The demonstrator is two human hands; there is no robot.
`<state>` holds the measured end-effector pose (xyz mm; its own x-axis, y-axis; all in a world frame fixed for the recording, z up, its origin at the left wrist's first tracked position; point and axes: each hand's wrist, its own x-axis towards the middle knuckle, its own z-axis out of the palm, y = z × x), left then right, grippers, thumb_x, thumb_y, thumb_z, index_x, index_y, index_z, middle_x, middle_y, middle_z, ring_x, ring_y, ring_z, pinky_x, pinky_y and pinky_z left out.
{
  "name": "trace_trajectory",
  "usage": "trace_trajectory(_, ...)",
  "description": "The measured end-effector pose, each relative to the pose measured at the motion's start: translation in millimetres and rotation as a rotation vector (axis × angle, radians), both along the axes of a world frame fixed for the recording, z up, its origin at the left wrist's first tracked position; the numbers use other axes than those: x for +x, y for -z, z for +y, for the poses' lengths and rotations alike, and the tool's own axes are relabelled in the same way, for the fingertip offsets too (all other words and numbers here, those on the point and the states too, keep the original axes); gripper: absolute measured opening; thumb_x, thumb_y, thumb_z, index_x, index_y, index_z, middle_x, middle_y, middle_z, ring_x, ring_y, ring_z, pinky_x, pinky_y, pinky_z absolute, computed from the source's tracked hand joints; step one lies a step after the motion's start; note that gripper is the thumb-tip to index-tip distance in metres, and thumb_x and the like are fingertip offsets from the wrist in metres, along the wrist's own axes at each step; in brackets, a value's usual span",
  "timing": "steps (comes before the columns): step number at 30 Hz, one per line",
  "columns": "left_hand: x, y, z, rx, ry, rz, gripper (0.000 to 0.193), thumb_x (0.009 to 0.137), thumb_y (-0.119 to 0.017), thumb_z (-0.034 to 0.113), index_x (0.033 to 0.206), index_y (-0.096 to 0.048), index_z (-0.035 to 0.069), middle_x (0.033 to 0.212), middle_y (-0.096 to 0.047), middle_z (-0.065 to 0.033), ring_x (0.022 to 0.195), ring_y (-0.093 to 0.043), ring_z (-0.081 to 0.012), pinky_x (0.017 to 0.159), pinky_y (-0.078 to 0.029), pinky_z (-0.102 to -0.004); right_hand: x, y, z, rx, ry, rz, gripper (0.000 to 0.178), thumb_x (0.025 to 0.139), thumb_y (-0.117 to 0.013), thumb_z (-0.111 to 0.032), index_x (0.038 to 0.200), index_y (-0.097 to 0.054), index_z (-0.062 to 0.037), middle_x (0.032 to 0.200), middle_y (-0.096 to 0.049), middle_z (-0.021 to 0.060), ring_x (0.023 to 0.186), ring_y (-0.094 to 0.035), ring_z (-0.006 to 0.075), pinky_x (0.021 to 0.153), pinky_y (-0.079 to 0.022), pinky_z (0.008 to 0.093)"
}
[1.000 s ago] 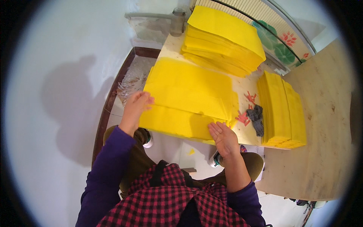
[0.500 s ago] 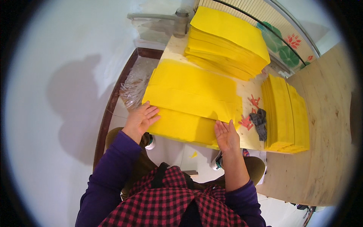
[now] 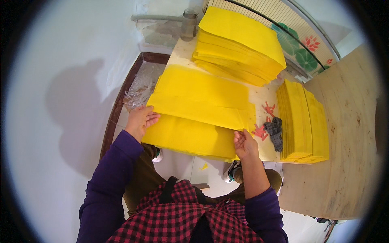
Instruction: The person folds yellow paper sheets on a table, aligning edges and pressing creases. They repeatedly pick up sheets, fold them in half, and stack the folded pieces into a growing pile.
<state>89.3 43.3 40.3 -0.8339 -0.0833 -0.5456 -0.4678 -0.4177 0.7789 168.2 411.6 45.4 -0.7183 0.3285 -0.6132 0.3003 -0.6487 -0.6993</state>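
In front of me lies a pile of flat yellow sheets [image 3: 188, 135], felt-like, reaching the near edge of the table. On top rests a yellow sheet with a folded-over flap [image 3: 194, 108], its near edge running between my hands. My left hand [image 3: 140, 122] is closed at the flap's left corner, thumb on top and fingers curled. At the right corner, my right hand [image 3: 246, 145] pinches the flap's edge between thumb and fingers. The flap's edge is slightly raised near the right hand. What lies beneath the flap is hidden.
A tall yellow stack [image 3: 239, 48] stands at the back, with a dark translucent bottle [image 3: 189, 25] beside it. More yellow bundles [image 3: 302, 125] stand at the right. Red strips [image 3: 259, 131] and a dark grey cloth [image 3: 274, 133] lie between. Clear plastic [image 3: 142, 87] is by the wall.
Both hands have closed from outstretched fingers onto the flap's two corners. The left hand has shifted slightly left. The whole view has moved a little.
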Motion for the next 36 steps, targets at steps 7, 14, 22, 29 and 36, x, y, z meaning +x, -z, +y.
trace_trajectory(7,16.5,-10.6,-10.6,-0.021,0.062,0.030,0.018,0.092,-0.055,0.014,0.107,-0.054,0.004,0.096,-0.066,-0.0116,0.078,-0.065,-0.0213,0.068,-0.056,-0.0311,14.5,-15.5,1.7,0.024,-0.001,0.012,0.024,0.101,-0.045,-0.021,0.104,-0.055,0.0006,0.085,-0.066,0.0129,0.070,-0.064,0.0173,0.060,-0.057,0.0268)
trace_trajectory(14,32.6,-17.7,-28.5,-0.085,0.256,-0.051,0.027,0.092,-0.053,0.014,0.116,-0.055,0.002,0.108,-0.066,-0.0144,0.091,-0.067,-0.0244,0.079,-0.057,-0.0341,30.4,-13.1,13.3,-0.070,-0.156,0.011,0.029,0.101,-0.045,-0.022,0.116,-0.050,0.0028,0.103,-0.064,0.0203,0.091,-0.066,0.0280,0.074,-0.058,0.0335)
trace_trajectory(22,6.8,-23.0,-38.8,-0.129,0.406,-0.095,0.029,0.094,-0.053,0.022,0.115,-0.058,0.002,0.107,-0.068,-0.0102,0.092,-0.067,-0.0195,0.078,-0.055,-0.0328,17.7,-23.7,40.9,-0.014,-0.263,0.004,0.032,0.099,-0.049,-0.023,0.120,-0.052,0.0013,0.113,-0.063,0.0177,0.102,-0.064,0.0317,0.086,-0.056,0.0398)
trace_trajectory(29,-31.5,-14.8,-42.4,-0.155,0.455,-0.096,0.020,0.092,-0.058,0.021,0.100,-0.063,0.004,0.092,-0.066,-0.0046,0.076,-0.063,-0.0113,0.061,-0.049,-0.0238,-12.1,-23.3,54.7,0.261,-0.437,-0.018,0.031,0.098,-0.051,-0.022,0.120,-0.054,-0.0001,0.105,-0.066,0.0135,0.092,-0.065,0.0223,0.078,-0.055,0.0325)
trace_trajectory(36,-47.3,-21.9,-16.8,-0.298,0.308,0.015,0.018,0.091,-0.060,0.018,0.096,-0.064,0.001,0.079,-0.065,-0.0055,0.067,-0.061,-0.0133,0.059,-0.048,-0.0250,-36.8,-12.2,56.6,0.557,-0.447,-0.008,0.031,0.096,-0.056,-0.020,0.119,-0.057,0.0017,0.093,-0.064,0.0053,0.075,-0.060,0.0125,0.066,-0.049,0.0259)
